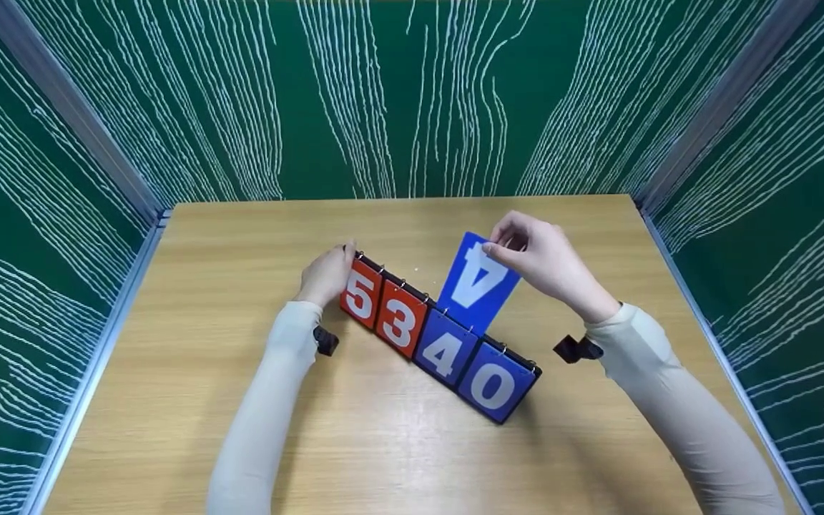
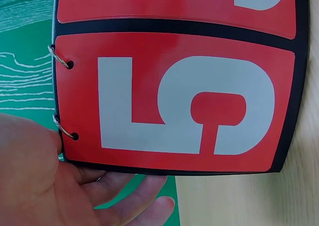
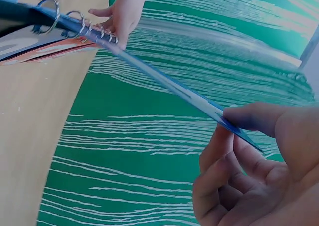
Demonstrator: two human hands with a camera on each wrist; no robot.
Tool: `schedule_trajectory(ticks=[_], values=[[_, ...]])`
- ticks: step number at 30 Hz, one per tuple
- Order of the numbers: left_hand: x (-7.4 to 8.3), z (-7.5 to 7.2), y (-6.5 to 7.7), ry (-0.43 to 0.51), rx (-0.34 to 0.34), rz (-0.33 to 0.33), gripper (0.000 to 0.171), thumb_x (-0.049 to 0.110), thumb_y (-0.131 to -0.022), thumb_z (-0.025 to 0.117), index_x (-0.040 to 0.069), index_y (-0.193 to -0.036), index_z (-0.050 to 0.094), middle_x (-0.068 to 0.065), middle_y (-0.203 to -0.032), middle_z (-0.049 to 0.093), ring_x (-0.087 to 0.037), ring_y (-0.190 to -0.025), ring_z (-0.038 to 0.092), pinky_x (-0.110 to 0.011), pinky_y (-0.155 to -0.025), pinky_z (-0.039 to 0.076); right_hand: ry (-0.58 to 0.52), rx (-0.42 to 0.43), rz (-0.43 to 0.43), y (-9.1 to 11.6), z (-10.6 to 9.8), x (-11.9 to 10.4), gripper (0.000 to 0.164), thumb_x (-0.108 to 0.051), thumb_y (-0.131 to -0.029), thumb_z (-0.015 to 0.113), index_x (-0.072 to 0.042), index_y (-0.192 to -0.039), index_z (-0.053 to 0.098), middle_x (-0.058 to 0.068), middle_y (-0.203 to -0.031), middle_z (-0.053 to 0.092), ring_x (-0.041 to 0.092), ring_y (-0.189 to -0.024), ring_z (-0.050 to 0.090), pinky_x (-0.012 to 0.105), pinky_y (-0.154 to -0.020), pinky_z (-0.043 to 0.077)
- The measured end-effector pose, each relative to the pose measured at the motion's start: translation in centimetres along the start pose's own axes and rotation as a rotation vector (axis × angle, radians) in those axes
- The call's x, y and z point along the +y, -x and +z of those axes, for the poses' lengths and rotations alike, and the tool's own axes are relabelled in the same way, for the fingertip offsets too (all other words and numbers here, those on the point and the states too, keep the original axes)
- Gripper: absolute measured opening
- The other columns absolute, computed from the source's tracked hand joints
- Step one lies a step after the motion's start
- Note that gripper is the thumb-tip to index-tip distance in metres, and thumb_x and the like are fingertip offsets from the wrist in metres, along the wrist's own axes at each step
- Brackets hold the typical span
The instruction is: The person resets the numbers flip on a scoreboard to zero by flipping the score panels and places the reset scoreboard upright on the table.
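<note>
A black flip scoreboard (image 1: 412, 336) stands tilted on the table, with red cards 5 (image 2: 219, 106) and 3 and blue cards 4 and 0 hanging from metal rings. At its left end, my left hand (image 1: 326, 275) grips the upper corner; in the left wrist view some fingers pass behind the board. My right hand (image 1: 544, 257) pinches the free corner of a raised blue number card (image 1: 480, 286) between thumb and fingers. That card shows an upside-down 4 and stays on its rings above the other blue 4. Edge-on, the card (image 3: 174, 89) appears in the right wrist view.
The light wooden table (image 1: 204, 357) surrounds the scoreboard. Green walls (image 1: 448, 93) with white wavy lines rise at the back and both sides, with grey posts (image 1: 727, 93) at the corners. Small black devices (image 1: 576, 349) are worn on both wrists.
</note>
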State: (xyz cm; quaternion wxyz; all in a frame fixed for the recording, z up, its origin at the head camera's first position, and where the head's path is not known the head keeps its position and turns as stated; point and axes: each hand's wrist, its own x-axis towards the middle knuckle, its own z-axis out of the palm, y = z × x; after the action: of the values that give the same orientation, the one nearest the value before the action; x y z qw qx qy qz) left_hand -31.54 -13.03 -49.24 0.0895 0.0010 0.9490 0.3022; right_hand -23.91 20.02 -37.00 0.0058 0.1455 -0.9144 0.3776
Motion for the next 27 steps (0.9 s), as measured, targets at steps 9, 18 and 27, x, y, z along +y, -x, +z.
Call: schedule_trajectory(ticks=[9, 18, 27], values=[[-0.2, 0.1, 0.0, 0.016, 0.006, 0.001, 0.070, 0.053, -0.110, 0.013, 0.007, -0.140, 0.057, -0.016, -0.126, 0.065, -0.034, -0.125, 0.060, -0.053, -0.113, 0.041, 0.032, -0.006, -0.096, 1.4, 0.9, -2.3, 0.011, -0.021, -0.098, 0.069, -0.012, -0.102, 0.064, 0.003, -0.088, 0.067, 0.017, -0.076, 0.060, 0.023, -0.063, 0.050], [0.0, 0.1, 0.1, -0.006, 0.015, 0.005, 0.071, 0.053, -0.110, 0.013, 0.006, -0.147, 0.052, -0.018, -0.143, 0.059, -0.038, -0.136, 0.054, -0.055, -0.115, 0.040, 0.057, -0.079, -0.161, 3.1, 2.4, -4.4, 0.008, -0.020, -0.095, 0.070, -0.016, -0.097, 0.064, -0.002, -0.085, 0.066, 0.012, -0.074, 0.060, 0.024, -0.062, 0.051], [0.0, 0.2, 0.0, -0.012, 0.027, 0.001, 0.071, 0.053, -0.110, 0.014, 0.006, -0.145, 0.055, -0.019, -0.141, 0.061, -0.039, -0.134, 0.056, -0.055, -0.114, 0.041, 0.072, -0.143, -0.180, 5.1, 4.1, -5.6, 0.012, -0.020, -0.095, 0.071, -0.017, -0.096, 0.060, -0.003, -0.087, 0.061, 0.012, -0.077, 0.057, 0.025, -0.065, 0.051]])
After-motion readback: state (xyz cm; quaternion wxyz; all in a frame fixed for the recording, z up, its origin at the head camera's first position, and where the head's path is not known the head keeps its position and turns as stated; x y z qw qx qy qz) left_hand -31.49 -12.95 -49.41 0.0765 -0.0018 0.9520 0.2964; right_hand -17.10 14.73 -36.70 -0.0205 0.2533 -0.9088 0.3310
